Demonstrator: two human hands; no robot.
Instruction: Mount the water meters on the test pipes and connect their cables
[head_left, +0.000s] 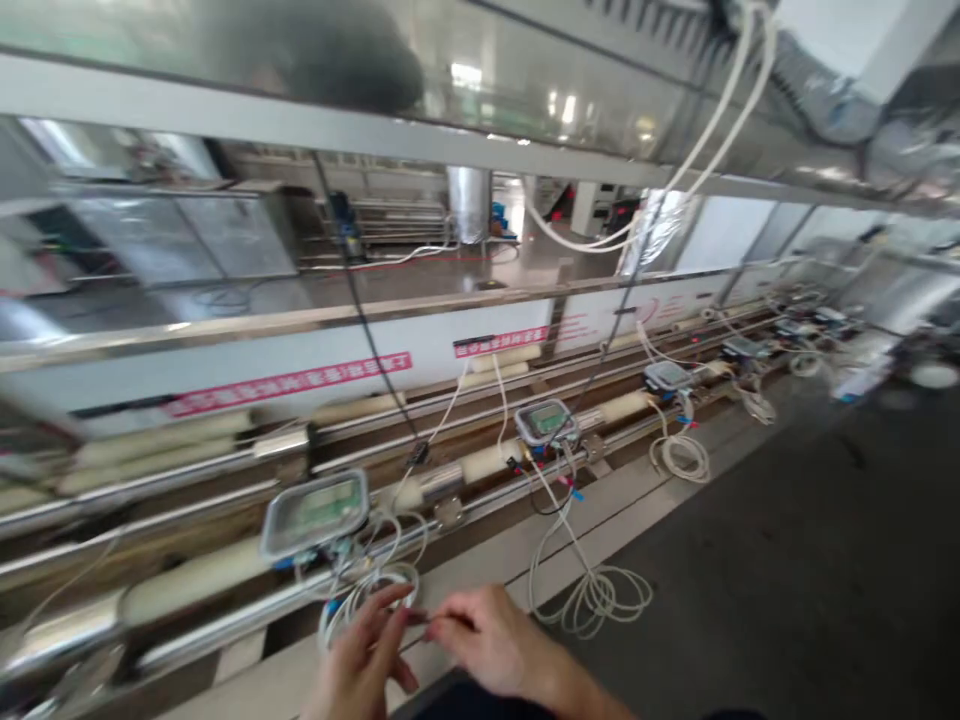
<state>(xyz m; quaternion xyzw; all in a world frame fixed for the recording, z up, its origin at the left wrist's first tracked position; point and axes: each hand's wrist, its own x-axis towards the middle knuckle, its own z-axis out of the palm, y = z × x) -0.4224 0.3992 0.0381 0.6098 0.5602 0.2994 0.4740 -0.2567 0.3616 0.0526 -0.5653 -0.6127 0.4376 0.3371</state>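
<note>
Two hands meet over a thin piece [418, 618] at six o'clock, beside a long line of rollers and rails.

The right hand [491, 640] pinches the piece; the left hand [367, 645] meets its other end with fingers parted, its grip impossible to tell. That work looks unfinished. Further along appears done: the near box [315, 515] at eight o'clock, the middle box [546, 422] at four and the far box [667, 376] at three all sit mounted, with cables below. Greenish boards show inside the nearer two; the third's contents are unclear. A cable coil [596, 598] lies loose at five.
</note>
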